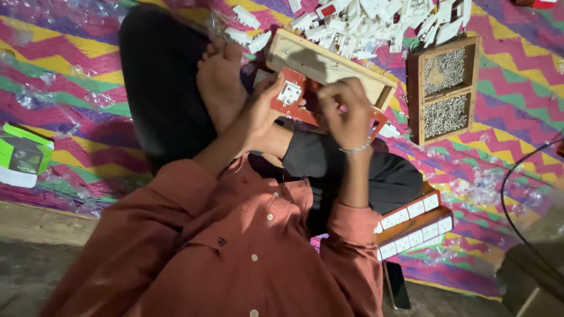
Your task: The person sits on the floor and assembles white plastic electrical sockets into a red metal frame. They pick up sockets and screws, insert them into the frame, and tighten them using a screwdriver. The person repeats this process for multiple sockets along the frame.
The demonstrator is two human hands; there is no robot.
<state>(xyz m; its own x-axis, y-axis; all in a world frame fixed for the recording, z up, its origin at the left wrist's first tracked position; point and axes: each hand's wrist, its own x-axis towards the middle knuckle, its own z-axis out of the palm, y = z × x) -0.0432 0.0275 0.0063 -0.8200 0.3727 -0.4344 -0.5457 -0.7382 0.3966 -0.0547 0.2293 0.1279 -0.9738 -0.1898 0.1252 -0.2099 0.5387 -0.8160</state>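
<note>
Head view looks down on a person sitting cross-legged on a zigzag mat [70, 64] in pink, yellow and green. Both hands meet over a red plate [294, 105] held above the lap, just in front of a bare foot [220, 85]. Left hand [261, 108] grips the plate's near edge, thumb on top beside a white switch [289, 93] set in the plate, fingers curled underneath it. Right hand [346, 111] is bent over the plate's other end, its fingers [335, 97] drawn close together and pinched down on the plate; whether something small sits between the fingertips cannot be told. A bracelet [356, 149] circles the right wrist.

Behind the plate lies a pale wooden board [329, 64], touching it. Past the board a heap of white parts [376, 23] is spread on the mat. To the right stands a wooden box [445, 88] with two compartments, both full of small screws. Near the right elbow sits a stack of red strips [414, 226] fitted with white switches, and a dark phone [397, 285] lies just below it. A green-and-white carton [23, 154] rests at the far left
</note>
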